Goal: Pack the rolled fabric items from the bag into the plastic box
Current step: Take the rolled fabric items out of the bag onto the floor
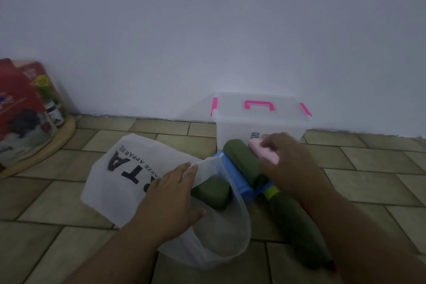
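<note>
A white fabric bag (119,175) with black lettering lies on the tiled floor, its mouth open toward me. My left hand (171,198) lies flat on the bag at its opening, fingers straight. Inside the mouth sits a dark green roll (213,192). Outside the bag lie a blue roll (239,180), a green roll (242,159) and a long green roll (297,226) under my right forearm. My right hand (288,163) grips a pink roll (260,148) just in front of the clear plastic box (258,127). The box's lid with pink handle and latches is on.
A white wall rises right behind the box. At the far left a round wooden tray (57,140) carries a red package and small bottles. Tiled floor stretches to the right of the box and in front of the bag.
</note>
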